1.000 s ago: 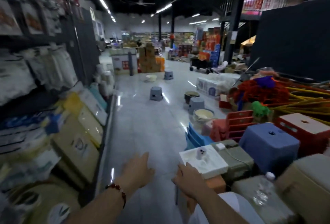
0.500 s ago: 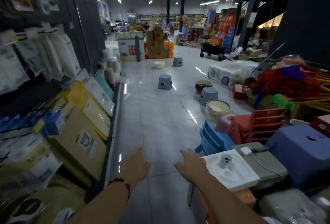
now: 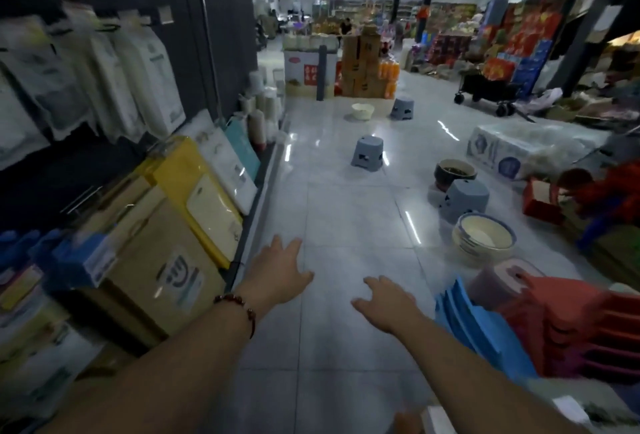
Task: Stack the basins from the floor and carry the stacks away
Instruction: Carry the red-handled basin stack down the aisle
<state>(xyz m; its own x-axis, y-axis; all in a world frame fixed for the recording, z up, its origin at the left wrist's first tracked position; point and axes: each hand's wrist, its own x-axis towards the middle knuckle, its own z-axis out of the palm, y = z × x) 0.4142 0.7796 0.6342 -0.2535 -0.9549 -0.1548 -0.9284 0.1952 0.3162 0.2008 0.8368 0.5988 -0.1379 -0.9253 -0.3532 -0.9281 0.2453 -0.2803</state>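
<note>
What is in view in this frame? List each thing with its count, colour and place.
Stack of basins: one stack, cream with blue rim, floor at right.
Single basin: one, cream, far down the aisle.
Dark basin: one, blackish, behind the nearest stool.
Step stools: three, grey-blue, spread along the floor.
Plastic stools: stacked, red and blue, near right.
Cartons: brown, aisle end.
Cart: one, black, far right.
Packaged goods: yellow, white and teal, left shelf.
Left hand: empty, open, beaded bracelet on its wrist.
Right hand: empty, open.
</note>
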